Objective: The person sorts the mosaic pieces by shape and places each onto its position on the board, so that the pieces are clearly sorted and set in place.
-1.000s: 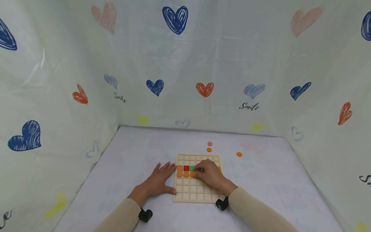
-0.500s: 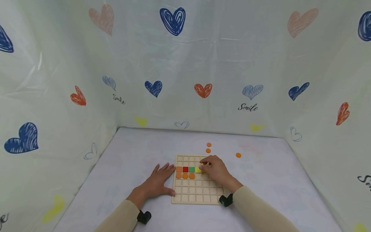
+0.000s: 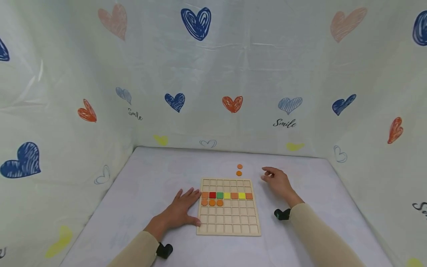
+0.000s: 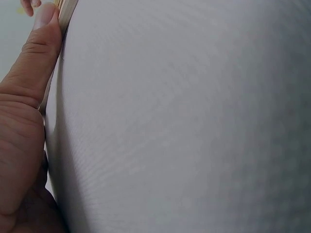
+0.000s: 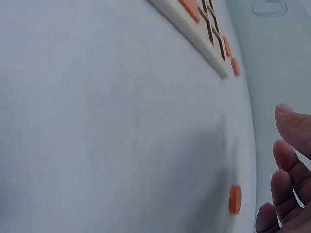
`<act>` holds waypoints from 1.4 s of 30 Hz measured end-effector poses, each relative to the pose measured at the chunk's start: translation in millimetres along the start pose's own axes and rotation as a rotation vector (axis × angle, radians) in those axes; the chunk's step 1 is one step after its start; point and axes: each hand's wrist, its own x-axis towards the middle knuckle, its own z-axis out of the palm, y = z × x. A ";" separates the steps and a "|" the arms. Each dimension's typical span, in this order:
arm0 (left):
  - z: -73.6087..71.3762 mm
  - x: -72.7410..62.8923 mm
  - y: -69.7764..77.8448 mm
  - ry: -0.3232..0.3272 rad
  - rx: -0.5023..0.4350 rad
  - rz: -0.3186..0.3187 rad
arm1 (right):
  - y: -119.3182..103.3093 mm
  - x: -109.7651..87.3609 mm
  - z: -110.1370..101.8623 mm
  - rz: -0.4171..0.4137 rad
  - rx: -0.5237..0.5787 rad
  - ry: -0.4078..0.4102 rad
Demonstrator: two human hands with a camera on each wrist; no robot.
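A wooden grid board (image 3: 228, 219) lies on the table in the head view. My left hand (image 3: 176, 211) rests spread at its left edge, fingertips and thumb right at the rim. Across one row run orange, red, green and yellow square tiles (image 3: 219, 195). Just below that row, three orange discs (image 3: 212, 202) fill the leftmost cells. To the right of the board, my right hand (image 3: 279, 184) hovers with loosely bent fingers and holds nothing. A loose orange disc (image 5: 235, 199) lies beneath it in the right wrist view, hidden by the hand in the head view.
Two more orange discs, a far one (image 3: 240, 166) and a nearer one (image 3: 239, 173), lie behind the board. The white-covered table (image 3: 160, 167) is enclosed by a hanging sheet (image 3: 207, 66) printed with hearts. Dark devices are strapped at both wrists.
My right hand has left the board, where three discs now show in the row, and moved right over the loose disc. The left hand stays at the board's edge.
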 end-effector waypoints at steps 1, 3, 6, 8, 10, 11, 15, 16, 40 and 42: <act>0.6 0.0 -0.2 -0.001 0.000 0.002 | 6.6 1.5 -5.4 0.000 -0.007 -0.002; 1.5 0.1 -0.3 -0.004 -0.001 0.002 | 18.7 3.4 -15.1 -0.004 -0.012 -0.012; 2.2 -0.3 0.8 -0.005 -0.001 0.001 | 34.0 3.2 -27.1 -0.020 -0.008 -0.044; 1.7 -0.9 2.2 -0.007 -0.004 -0.003 | 42.7 2.4 -31.9 -0.029 -0.011 -0.055; 1.3 -1.2 3.2 -0.008 -0.004 -0.006 | 50.4 2.3 -34.5 -0.037 -0.023 -0.055; 1.1 -1.1 3.5 -0.009 -0.004 -0.008 | 54.1 2.8 -35.2 -0.041 -0.036 -0.053; 0.9 -0.1 3.6 -0.009 0.006 -0.019 | 64.3 6.7 -34.0 -0.035 -0.061 -0.046; 1.0 0.2 3.5 -0.010 0.010 -0.023 | 65.3 7.4 -33.6 -0.032 -0.059 -0.048; 3.6 2.8 -0.3 -0.001 0.028 -0.026 | 65.8 12.0 -24.2 -0.063 -0.064 -0.005; 4.0 2.8 -0.4 -0.001 0.030 -0.027 | 65.4 11.2 -23.7 -0.073 -0.070 0.008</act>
